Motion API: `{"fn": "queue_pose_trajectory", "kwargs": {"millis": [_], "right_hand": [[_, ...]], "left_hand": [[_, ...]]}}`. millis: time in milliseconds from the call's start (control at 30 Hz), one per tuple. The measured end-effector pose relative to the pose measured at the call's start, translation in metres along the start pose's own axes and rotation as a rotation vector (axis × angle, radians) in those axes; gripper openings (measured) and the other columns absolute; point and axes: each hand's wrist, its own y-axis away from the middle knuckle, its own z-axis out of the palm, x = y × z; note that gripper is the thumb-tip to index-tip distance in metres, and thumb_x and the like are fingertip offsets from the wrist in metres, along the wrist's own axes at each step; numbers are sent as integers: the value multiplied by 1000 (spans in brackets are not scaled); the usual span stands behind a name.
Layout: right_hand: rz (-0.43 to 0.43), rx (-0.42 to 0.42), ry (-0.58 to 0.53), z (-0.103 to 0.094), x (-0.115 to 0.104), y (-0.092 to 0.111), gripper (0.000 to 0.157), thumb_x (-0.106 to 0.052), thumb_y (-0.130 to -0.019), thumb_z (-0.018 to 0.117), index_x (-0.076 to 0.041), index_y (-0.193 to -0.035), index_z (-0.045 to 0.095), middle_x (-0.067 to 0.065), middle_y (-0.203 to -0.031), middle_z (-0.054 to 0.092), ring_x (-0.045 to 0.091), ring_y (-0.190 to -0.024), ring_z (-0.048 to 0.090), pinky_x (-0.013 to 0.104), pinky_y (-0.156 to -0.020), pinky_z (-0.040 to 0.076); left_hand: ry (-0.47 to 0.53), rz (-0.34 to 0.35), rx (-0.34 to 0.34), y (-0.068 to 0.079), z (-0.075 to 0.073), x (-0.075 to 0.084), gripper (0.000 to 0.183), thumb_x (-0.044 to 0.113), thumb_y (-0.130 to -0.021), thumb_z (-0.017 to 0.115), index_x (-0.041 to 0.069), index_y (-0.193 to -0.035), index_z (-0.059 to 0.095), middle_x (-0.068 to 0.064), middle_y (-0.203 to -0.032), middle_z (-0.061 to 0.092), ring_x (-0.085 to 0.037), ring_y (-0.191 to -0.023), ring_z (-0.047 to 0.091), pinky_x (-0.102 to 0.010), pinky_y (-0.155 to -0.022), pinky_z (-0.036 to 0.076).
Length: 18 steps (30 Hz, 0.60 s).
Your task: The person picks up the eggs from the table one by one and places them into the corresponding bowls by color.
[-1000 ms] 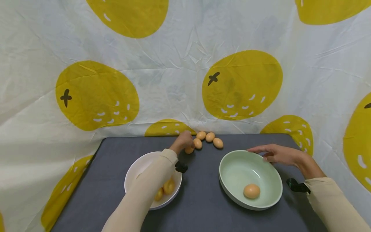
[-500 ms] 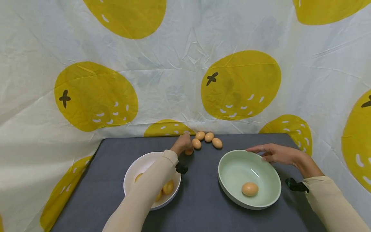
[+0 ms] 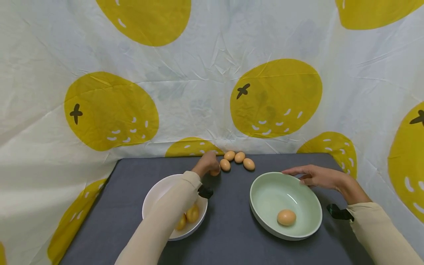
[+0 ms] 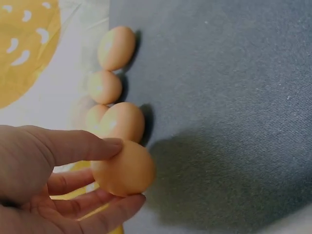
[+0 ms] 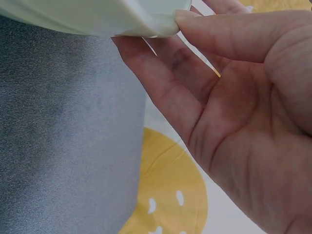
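My left hand (image 3: pixel 207 164) pinches a brown egg (image 4: pixel 126 170) between thumb and fingertips, near the back of the table. Several more brown eggs (image 3: pixel 249 164) lie close by in a loose cluster; the nearest one (image 4: pixel 126 123) overlaps the held egg in the left wrist view. At the right, my right hand (image 3: pixel 316 176) holds the far right rim of a pale green bowl (image 3: pixel 265 184), its thumb on the edge and fingers against the outer side. One brown egg (image 3: pixel 286 217) rests inside that bowl.
A white bowl (image 3: pixel 150 195) stands at left, partly hidden under the left sleeve (image 3: pixel 165 217), with golden-yellow rounded things (image 3: pixel 193 213) inside. Dark grey cloth (image 3: pixel 228 228) covers the table. A white cloth with yellow fruit prints (image 3: pixel 198 99) hangs right behind its back edge.
The egg in my left hand sits slightly higher and a little more covered by the hand. My right hand and both bowls stay in place.
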Motion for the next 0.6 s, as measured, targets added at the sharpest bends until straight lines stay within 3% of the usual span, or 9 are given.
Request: {"fn": "queue_pose_trajectory", "kwargs": {"millis": [67, 133, 200, 300, 400, 600], "right_hand": [[1, 1, 3, 0, -1, 0, 55, -4, -104, 52, -6, -157, 37, 30, -158, 34, 46, -132, 52, 36, -92, 56], [2, 4, 8, 0, -1, 0, 55, -4, -104, 52, -6, -157, 38, 29, -157, 34, 45, -132, 52, 36, -92, 57], [2, 7, 14, 0, -1, 0, 55, -5, -104, 52, -7, -157, 38, 30, -157, 35, 44, -132, 52, 36, -92, 57], [2, 7, 20, 0, -2, 0, 54, -5, -104, 52, -7, -156, 38, 30, -157, 35, 43, -131, 54, 36, -92, 57], [1, 8, 30, 0, -2, 0, 54, -6, -104, 52, -7, -156, 39, 30, -157, 35, 37, -131, 55, 36, -92, 56], [9, 14, 31, 0, -2, -1, 54, -6, -104, 53, -8, -156, 40, 29, -157, 36, 21, -132, 54, 34, -93, 56]], "left_hand": [[19, 17, -8, 1, -3, -1, 6, -2, -77, 66, 1, -79, 62, -6, -70, 47, -17, -55, 33, -28, -49, 30], [66, 27, -23, 3, -7, -2, 29, -5, -76, 63, 9, -59, 44, -1, -59, 29, -14, -50, 20, -29, -46, 22], [137, 45, -33, 5, -10, -3, 43, -8, -75, 62, 13, -52, 33, 1, -55, 19, -13, -51, 12, -30, -47, 17], [223, 71, -34, 9, -13, -5, 49, -11, -76, 63, 14, -51, 30, 3, -53, 17, -13, -49, 10, -30, -46, 18], [247, 91, -28, 14, -15, -6, 47, -10, -79, 65, 13, -55, 32, 2, -54, 19, -13, -49, 14, -29, -46, 21], [267, 109, 9, 25, -20, -5, 20, -2, -84, 75, 5, -74, 58, -1, -66, 40, -15, -57, 40, -27, -54, 36]]}}
